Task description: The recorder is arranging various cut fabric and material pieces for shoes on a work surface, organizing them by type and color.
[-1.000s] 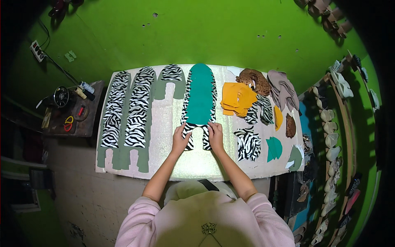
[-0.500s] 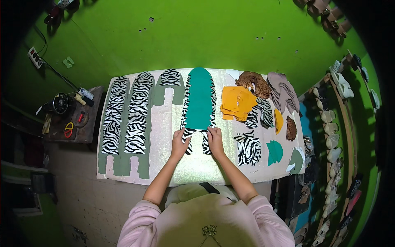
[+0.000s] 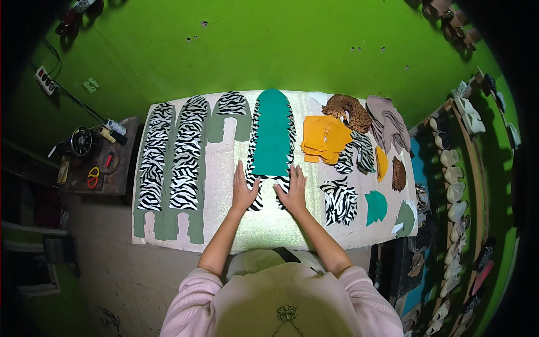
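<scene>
A long row of overlapping teal pieces lies on zebra-print pieces in the middle of the table. My left hand rests along the left side of the row's near end, fingers stretched out and thumb toward the zebra print. On the opposite side my right hand lies with its fingers extended forward and its thumb over the print. Neither hand grips anything. To the left run two long rows of zebra pieces laid over olive-green pieces, with a shorter such row beside them.
Right of the row are mustard-yellow pieces, leopard-print pieces, mauve pieces and a zebra stack. A side table at left holds a handwheel, thread spools and scissors. Shoe racks line the right wall.
My fingers have let go of the near end of the row and straightened. Both hands now lie along its sides, spread a little outward.
</scene>
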Tool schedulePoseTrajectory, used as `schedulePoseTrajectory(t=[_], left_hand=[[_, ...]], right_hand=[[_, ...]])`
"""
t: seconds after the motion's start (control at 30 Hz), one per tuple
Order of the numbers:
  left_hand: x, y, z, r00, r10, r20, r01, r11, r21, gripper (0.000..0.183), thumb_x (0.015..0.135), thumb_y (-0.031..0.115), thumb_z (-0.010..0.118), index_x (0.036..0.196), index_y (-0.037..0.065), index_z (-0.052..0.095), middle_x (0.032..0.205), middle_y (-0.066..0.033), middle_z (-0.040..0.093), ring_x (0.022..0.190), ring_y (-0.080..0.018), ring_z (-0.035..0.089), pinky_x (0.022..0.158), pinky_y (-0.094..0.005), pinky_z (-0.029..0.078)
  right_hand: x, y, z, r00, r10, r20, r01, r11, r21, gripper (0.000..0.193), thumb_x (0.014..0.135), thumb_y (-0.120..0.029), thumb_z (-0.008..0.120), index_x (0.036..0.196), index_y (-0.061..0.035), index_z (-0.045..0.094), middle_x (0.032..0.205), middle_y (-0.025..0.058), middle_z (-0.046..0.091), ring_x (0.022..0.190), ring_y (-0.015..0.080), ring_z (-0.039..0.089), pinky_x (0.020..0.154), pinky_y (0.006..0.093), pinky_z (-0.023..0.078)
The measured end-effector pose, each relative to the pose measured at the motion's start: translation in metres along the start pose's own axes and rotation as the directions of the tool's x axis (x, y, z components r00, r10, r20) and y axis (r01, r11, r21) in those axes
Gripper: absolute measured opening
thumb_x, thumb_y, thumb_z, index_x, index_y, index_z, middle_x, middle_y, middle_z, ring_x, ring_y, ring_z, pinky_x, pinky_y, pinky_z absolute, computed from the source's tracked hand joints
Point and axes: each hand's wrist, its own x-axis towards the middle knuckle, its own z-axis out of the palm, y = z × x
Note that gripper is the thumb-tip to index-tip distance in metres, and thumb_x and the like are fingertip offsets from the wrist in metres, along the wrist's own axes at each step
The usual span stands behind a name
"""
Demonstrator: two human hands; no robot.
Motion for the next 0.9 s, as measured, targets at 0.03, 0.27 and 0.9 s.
schedulePoseTrajectory(t=[0.03, 0.27, 0.9], left_hand=[[0.002, -0.002, -0.001, 0.999, 0.028, 0.029, -0.031, 0.995, 0.090, 0.090, 0.085, 0.036, 0.062, 0.144, -0.006, 0.010, 0.147, -0.0288, 0.022, 0.138, -0.0387, 0.021, 0.111, -0.0519, 0.011], [0.011, -0.008, 0.000, 0.980, -0.010, 0.201, -0.048, 0.959, 0.281, 0.108, 0.081, 0.059, 0.057, 0.145, -0.006, -0.001, 0.150, -0.0272, 0.015, 0.142, -0.0342, 0.013, 0.108, -0.0594, -0.009], [0.013, -0.010, 0.022, 0.987, 0.123, 0.108, -0.145, 0.961, 0.236, 0.093, 0.083, 0.038, 0.063, 0.142, -0.012, 0.010, 0.148, -0.0289, 0.020, 0.139, -0.0394, 0.019, 0.114, -0.0474, 0.011]], right_hand=[[0.000, 0.002, 0.001, 1.000, -0.003, 0.021, 0.005, 0.997, -0.081, 0.091, 0.081, -0.043, 0.066, 0.146, -0.0013, 0.018, 0.144, 0.0307, 0.022, 0.136, 0.0430, 0.020, 0.110, 0.0575, 0.009], [0.004, 0.010, 0.013, 0.993, 0.035, 0.110, -0.024, 0.995, -0.094, 0.100, 0.081, -0.052, 0.061, 0.146, 0.0026, 0.010, 0.149, 0.0308, 0.012, 0.141, 0.0417, 0.007, 0.109, 0.0596, -0.004], [0.013, 0.021, 0.022, 0.999, -0.001, 0.034, 0.005, 0.995, -0.099, 0.083, 0.085, -0.037, 0.062, 0.141, 0.0088, 0.020, 0.145, 0.0318, 0.025, 0.139, 0.0418, 0.019, 0.112, 0.0542, 0.006]])
